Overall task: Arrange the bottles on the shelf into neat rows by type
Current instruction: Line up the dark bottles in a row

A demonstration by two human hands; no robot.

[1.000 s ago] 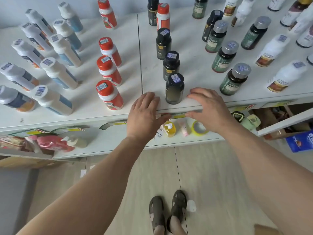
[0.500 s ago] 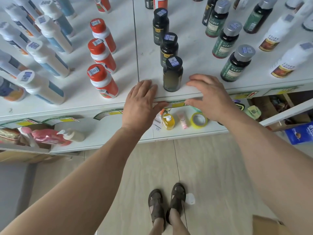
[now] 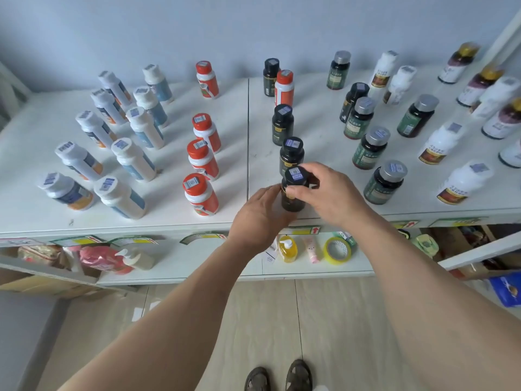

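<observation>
A dark black-capped bottle (image 3: 293, 197) stands at the front edge of the white shelf top (image 3: 231, 153), first in a row of black-capped bottles (image 3: 282, 124). My right hand (image 3: 329, 193) grips its cap and neck from the right. My left hand (image 3: 259, 213) rests against its left side with fingers curved to the body. Left of this row stand red-capped orange bottles (image 3: 200, 193). Two rows of white bottles (image 3: 119, 197) fill the far left. Green bottles with silver caps (image 3: 384, 182) stand to the right.
More white bottles (image 3: 465, 183) and purple-labelled ones (image 3: 504, 119) stand at the far right. One red-capped bottle (image 3: 284, 87) stands among the black ones at the back. The lower shelf holds a yellow pump bottle (image 3: 287, 248), a tape roll (image 3: 337, 249) and pink packs (image 3: 98, 258).
Both hands lifted from the shelf's front edge onto the front black-capped bottle; the right now grips its cap. The camera tilted up, showing the wall and the back rows.
</observation>
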